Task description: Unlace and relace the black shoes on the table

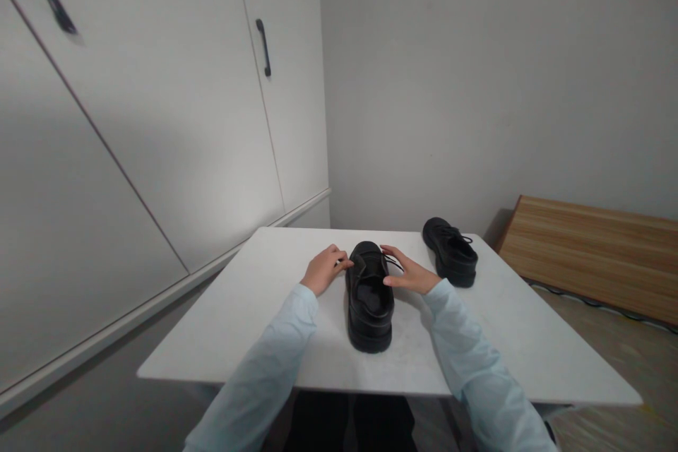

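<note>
A black lace-up shoe (371,325) stands upright on the white table in front of me, its toe pointing away and its heel towards me. At its left side is my left hand (323,270), thumb and forefinger pinched together by the lacing flap; whatever is between them is too small to make out. My right hand (410,274) is at the shoe's right side, thumb and forefinger spread, their tips against the shoe's edge. A thin black lace (393,263) loops out between the shoe and this hand.
A second black lace-up shoe (456,261) stands at the table's back right. The white table (222,339) ends just in front of me. White cabinets with dark handles (263,48) rise at the left, a grey wall behind. A wood-grain board (593,247) lies beyond the right edge.
</note>
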Available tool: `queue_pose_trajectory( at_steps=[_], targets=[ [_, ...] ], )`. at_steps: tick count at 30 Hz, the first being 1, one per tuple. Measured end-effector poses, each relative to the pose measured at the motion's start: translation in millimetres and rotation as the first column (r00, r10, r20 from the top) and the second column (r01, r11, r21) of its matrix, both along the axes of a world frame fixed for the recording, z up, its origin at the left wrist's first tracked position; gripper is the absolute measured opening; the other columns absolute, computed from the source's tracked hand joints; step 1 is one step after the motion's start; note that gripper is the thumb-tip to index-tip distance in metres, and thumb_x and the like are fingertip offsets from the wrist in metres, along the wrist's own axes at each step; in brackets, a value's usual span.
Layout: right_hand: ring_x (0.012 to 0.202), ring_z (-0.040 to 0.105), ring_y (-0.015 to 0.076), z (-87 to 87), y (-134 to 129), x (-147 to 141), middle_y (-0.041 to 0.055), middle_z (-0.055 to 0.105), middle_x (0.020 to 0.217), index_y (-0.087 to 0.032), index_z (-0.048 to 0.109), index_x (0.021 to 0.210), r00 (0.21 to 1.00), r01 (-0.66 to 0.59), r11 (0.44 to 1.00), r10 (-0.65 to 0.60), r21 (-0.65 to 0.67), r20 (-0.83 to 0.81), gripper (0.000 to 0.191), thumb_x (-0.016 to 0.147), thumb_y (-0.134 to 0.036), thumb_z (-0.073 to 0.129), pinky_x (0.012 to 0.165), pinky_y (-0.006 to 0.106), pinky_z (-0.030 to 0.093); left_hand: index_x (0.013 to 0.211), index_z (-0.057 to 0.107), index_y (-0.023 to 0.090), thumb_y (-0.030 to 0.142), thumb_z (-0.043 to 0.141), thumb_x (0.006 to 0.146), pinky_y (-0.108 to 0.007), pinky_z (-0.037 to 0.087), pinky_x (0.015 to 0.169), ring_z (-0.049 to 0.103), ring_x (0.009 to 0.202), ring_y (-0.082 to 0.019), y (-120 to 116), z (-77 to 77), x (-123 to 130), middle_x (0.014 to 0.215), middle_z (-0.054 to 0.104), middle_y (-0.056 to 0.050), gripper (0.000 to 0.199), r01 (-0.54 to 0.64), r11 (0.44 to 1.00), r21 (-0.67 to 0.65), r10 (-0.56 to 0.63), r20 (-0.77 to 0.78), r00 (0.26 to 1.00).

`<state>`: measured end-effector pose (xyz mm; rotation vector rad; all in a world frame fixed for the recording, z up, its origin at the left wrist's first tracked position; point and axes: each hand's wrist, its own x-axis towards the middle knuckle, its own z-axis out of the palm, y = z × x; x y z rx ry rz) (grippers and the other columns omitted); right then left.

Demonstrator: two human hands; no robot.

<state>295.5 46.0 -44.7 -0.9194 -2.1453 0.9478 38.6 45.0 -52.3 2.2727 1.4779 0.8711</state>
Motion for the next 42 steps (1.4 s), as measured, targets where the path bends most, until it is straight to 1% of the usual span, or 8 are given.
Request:
queue_pose_trajectory(
  at_steps=[3,7,13,22,25,32,39,42],
  targets=[
    [0.129,0.038,0.0307,0.0,0,0,0.0179,0.043,0.137,-0.018,0.035,0.137,1.0,-0.007,1.0,0.007,0.008,-0.005,0.089,0.064,-0.056,0.07,0.11,0.05,0.024,0.062,0.06,0.021,0.042,0.059,0.079,-0.026,0.036,0.067,0.049,0.07,-0.016,2,0.5,1,0.073,0.05,-0.002,0.027,0.034,0.998,0.052,-0.045,0.228,0.973],
    [0.13,0.037,0.0315,-0.2,0,1,0.0165,0.043,0.138,-0.019,0.036,0.137,1.0,0.006,1.0,-0.006,0.017,0.001,0.089,0.063,-0.055,0.071,0.11,0.051,0.023,0.059,0.056,0.02,0.038,0.062,0.076,-0.026,0.036,0.069,0.045,0.068,-0.016,3,4.4,1,0.067,0.046,0.0,0.026,-0.034,0.996,0.082,-0.011,0.491,0.871],
    [0.131,0.034,0.0335,-2.4,1,2,0.0162,0.041,0.14,-0.019,0.037,0.137,0.998,0.063,0.998,-0.064,0.003,0.028,0.092,0.061,-0.056,0.072,0.11,0.05,0.021,0.058,0.049,0.018,0.042,0.059,0.079,-0.022,0.041,0.066,0.045,0.064,-0.012,4,9.3,-2,0.063,0.044,0.002,0.033,-0.097,0.995,0.021,0.052,0.721,0.691],
    [0.132,0.034,0.0325,-0.7,0,1,0.0161,0.04,0.14,-0.018,0.036,0.138,0.998,0.054,0.998,-0.053,-0.018,0.047,0.092,0.062,-0.058,0.07,0.111,0.049,0.022,0.072,0.046,0.017,0.049,0.063,0.075,-0.031,0.05,0.077,0.064,0.087,-0.017,2,16.7,5,0.077,0.056,0.0,0.037,0.098,0.994,-0.049,0.035,0.99,0.137],
    [0.131,0.035,0.0324,-1.9,1,2,0.0156,0.041,0.14,-0.019,0.036,0.137,0.998,0.052,0.999,-0.052,-0.012,0.039,0.091,0.062,-0.058,0.071,0.11,0.049,0.022,0.072,0.043,0.017,0.049,0.061,0.077,-0.035,0.051,0.075,0.066,0.083,-0.018,0,21.2,3,0.082,0.061,-0.003,0.037,0.116,0.991,-0.067,0.063,0.997,0.034],
    [0.131,0.035,0.0323,-4.8,2,2,0.0144,0.042,0.14,-0.021,0.038,0.136,0.999,0.049,0.999,-0.048,-0.019,0.019,0.088,0.063,-0.056,0.071,0.11,0.051,0.022,0.073,0.043,0.018,0.051,0.059,0.078,-0.024,0.049,0.052,0.054,0.047,-0.006,-5,27.4,2,0.073,0.062,0.0,0.037,0.107,0.978,-0.181,0.183,0.983,-0.012],
    [0.129,0.037,0.0325,-4.6,2,2,0.0154,0.044,0.138,-0.02,0.04,0.135,0.999,0.048,0.999,-0.048,-0.011,0.015,0.086,0.063,-0.054,0.072,0.109,0.05,0.023,0.074,0.04,0.019,0.053,0.061,0.077,-0.012,0.016,0.031,0.026,0.033,0.002,-15,35.7,1,0.061,0.048,0.006,0.04,0.264,0.961,-0.089,0.088,0.996,0.016],
    [0.129,0.038,0.032,-5.2,2,2,0.0146,0.045,0.137,-0.021,0.041,0.135,0.999,0.038,0.999,-0.038,-0.004,0.005,0.085,0.063,-0.054,0.072,0.109,0.05,0.023,0.078,0.042,0.019,0.054,0.059,0.078,-0.013,0.015,0.032,0.023,0.033,0.001,-15,34.8,0,0.057,0.043,0.008,0.038,0.257,0.965,-0.055,0.041,0.997,0.059]
  ],
)
